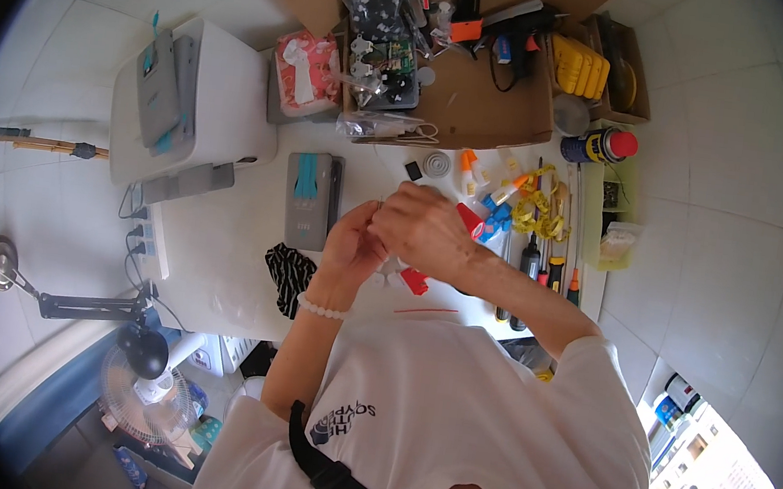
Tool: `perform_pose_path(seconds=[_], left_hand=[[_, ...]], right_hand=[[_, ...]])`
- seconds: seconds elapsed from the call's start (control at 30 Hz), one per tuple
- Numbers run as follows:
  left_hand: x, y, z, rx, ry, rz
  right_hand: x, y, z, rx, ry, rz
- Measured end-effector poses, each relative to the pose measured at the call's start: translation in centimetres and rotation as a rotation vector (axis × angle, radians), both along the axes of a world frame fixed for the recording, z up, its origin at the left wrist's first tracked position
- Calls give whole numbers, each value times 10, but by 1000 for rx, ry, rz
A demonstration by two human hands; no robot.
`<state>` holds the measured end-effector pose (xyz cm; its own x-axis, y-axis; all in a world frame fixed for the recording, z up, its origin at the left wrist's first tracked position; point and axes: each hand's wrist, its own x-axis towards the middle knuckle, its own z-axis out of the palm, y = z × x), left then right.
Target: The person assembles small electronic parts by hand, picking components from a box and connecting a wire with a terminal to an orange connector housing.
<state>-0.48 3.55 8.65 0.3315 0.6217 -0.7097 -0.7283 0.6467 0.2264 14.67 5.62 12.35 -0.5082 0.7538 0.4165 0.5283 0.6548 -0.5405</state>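
Above the white table, my left hand (350, 245) and my right hand (424, 233) meet, the fingers of both pinched together. Whatever is between the fingertips is too small and hidden to make out. Below the hands, partly covered by them, lie a red piece (414, 282) and some whitish bits. Beside my right hand is another red object (470, 220), with blue pieces (497, 220) next to it. A thin red strip (425, 310) lies near the table's front edge. To the left of my hands are a grey flat case (308, 201) and a black-and-white striped cloth (288, 279).
An open cardboard box (483, 120) of parts stands at the back. Screwdrivers (530, 260), yellow tape (542, 213) and a red-capped spray can (602, 146) are at right. A white machine (236, 82) occupies the left; a desk lamp (143, 349) and fan (142, 400) stand lower left.
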Motion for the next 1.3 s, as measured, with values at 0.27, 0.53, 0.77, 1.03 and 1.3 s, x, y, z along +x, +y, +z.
perform_pose_path(seconds=[0.27, 0.53, 0.77, 1.03, 1.3], left_hand=[[-12, 7, -12, 4, 20, -56], [-19, 5, -14, -5, 64, -128], [-20, 4, -18, 27, 46, -108], [-14, 9, -5, 140, -1, -108], [8, 33, 12, 297, 72, -68]], right_hand=[[70, 145, -71, -359, -479, -467], [53, 193, -124, -201, -563, -484], [45, 202, -115, -256, -854, -434], [73, 165, -82, -373, -487, -591], [40, 83, -12, -1262, 721, -141]])
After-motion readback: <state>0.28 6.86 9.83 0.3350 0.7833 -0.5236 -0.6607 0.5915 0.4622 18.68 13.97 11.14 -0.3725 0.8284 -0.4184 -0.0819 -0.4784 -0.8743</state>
